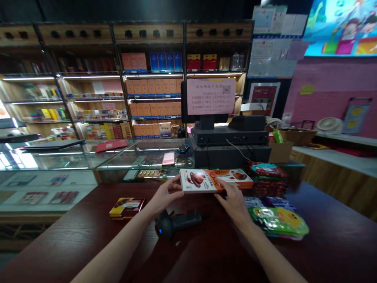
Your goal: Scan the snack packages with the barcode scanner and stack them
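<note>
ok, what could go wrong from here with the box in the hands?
1. The left hand and right hand hold the white-and-orange box close to another orange box; shifting it might nudge that one.
2. The dark scanner lies between the forearms and could get knocked.
3. The green pack sits beside the right forearm, so a sideways sweep might push it.

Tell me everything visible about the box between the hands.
The box is flat, looks like cardboard, and is white with an orange right part and a printed brown cup. It appears closed, printed face up. The left hand holds its left end, the right hand its right. Whether it touches the counter is unclear.
</note>
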Available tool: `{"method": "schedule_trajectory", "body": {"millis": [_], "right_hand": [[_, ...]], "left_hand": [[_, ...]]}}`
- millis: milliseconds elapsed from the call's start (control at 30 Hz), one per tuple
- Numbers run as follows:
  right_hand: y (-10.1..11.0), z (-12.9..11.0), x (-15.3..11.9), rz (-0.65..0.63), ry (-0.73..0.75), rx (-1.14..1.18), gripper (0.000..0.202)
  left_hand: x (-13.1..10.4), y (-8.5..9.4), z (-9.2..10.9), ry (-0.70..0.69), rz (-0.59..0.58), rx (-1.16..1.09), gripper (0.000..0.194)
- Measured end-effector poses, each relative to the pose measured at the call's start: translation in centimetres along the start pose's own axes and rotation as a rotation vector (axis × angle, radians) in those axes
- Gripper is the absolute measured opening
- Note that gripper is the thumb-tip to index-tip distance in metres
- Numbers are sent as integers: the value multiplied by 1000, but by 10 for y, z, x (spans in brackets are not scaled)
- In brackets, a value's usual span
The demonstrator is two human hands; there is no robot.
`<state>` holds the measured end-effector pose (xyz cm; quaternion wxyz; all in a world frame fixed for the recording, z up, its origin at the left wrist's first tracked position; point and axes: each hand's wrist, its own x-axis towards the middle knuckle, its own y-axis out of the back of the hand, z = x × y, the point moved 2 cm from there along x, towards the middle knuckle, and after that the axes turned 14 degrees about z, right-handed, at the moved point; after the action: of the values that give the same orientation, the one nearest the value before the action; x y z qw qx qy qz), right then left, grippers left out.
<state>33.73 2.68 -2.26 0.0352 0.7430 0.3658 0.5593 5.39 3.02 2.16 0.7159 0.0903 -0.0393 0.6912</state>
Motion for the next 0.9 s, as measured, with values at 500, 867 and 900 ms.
{"method": "schedule_trajectory", "body": {"millis": [500,867,900], "right_hand": [[-30,-22,-6,-45,81,68,38],[-58,-36,-3,-137,-237,344,39],[-61,-34,-3,-157,-262,379,39]], "left_hand": [[-15,31,-14,-248,237,106,58],[-22,44,-4,-198,239,62,76],[-22,46,-3,-205,223,50,74]]}}
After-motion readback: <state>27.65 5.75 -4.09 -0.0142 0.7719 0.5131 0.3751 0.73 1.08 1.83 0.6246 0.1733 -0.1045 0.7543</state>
